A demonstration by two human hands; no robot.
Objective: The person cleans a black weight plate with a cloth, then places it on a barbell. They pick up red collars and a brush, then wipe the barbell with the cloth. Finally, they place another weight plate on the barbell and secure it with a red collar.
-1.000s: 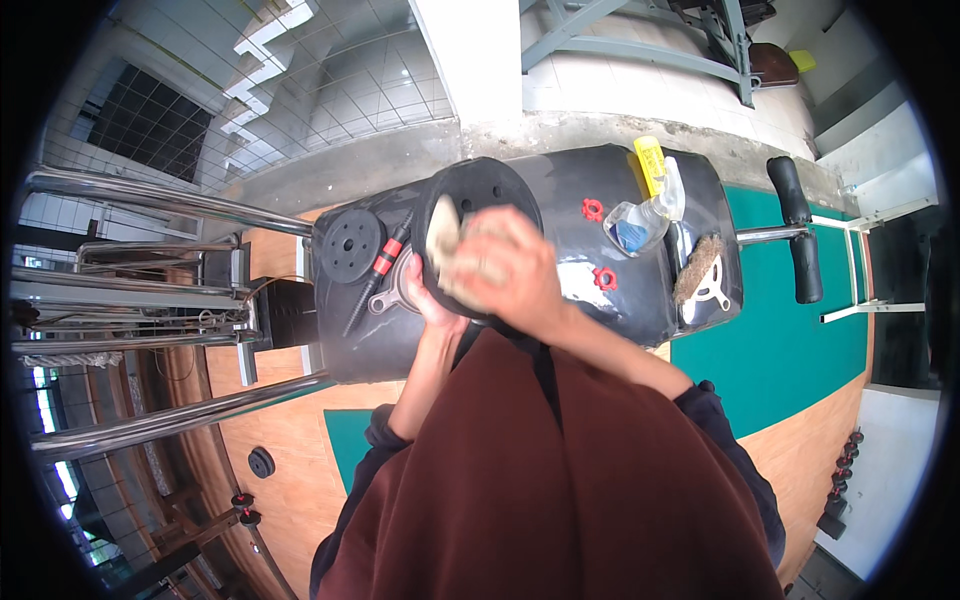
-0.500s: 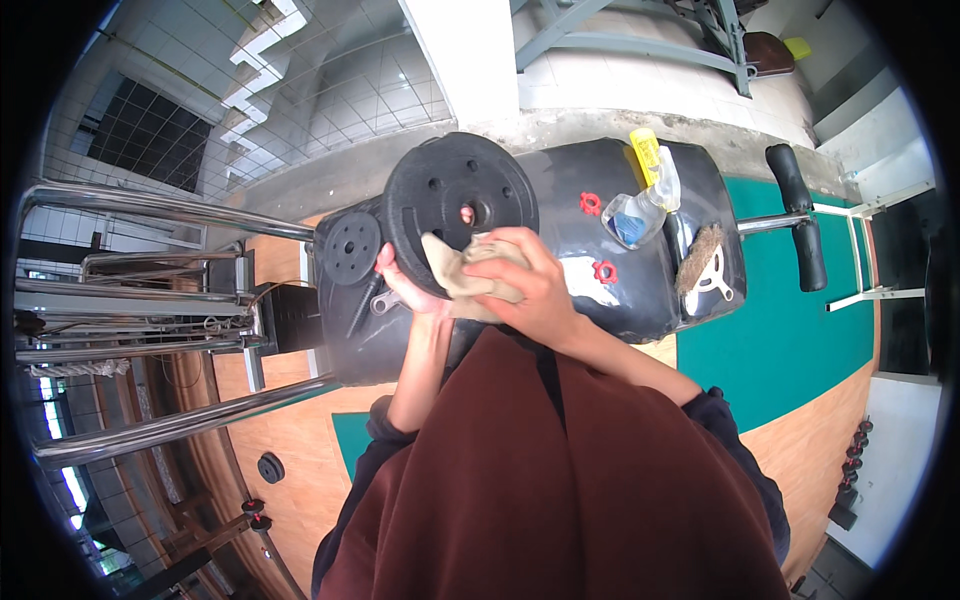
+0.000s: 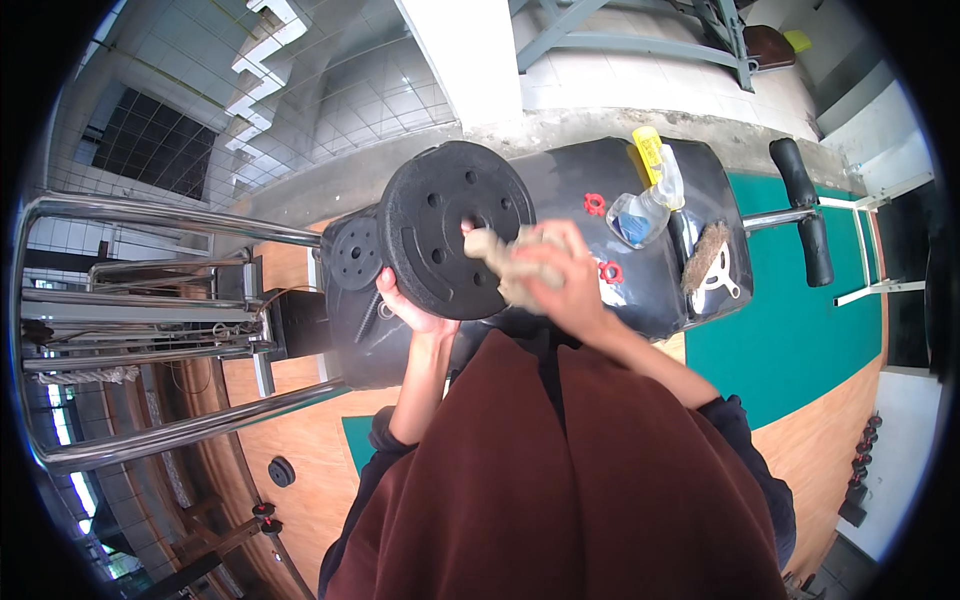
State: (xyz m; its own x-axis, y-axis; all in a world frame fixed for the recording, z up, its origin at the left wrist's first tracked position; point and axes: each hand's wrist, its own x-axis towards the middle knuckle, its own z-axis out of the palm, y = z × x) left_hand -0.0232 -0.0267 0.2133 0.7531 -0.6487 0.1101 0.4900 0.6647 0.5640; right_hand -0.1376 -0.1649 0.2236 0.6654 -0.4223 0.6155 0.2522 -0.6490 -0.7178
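Hands point(image 3: 415, 310) grip plate point(image 3: 455, 242), press cloth point(image 3: 505, 262).

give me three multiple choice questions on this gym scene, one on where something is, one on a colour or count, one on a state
1. Where does the spray bottle lie?
A. on the black padded bench
B. on the green floor mat
C. in the left hand

2. What colour are the two small clips on the bench?
A. yellow
B. red
C. white

3. How is the big weight plate placed?
A. lying flat on the floor
B. slid onto a bar
C. held up on edge by a hand

Answers:
1. A, the bottle rests on the bench top, beside the brush.
2. B, both clips are red against the black padding.
3. C, the left hand grips the plate's lower rim with its face toward the camera, while the right hand presses a cloth to it.
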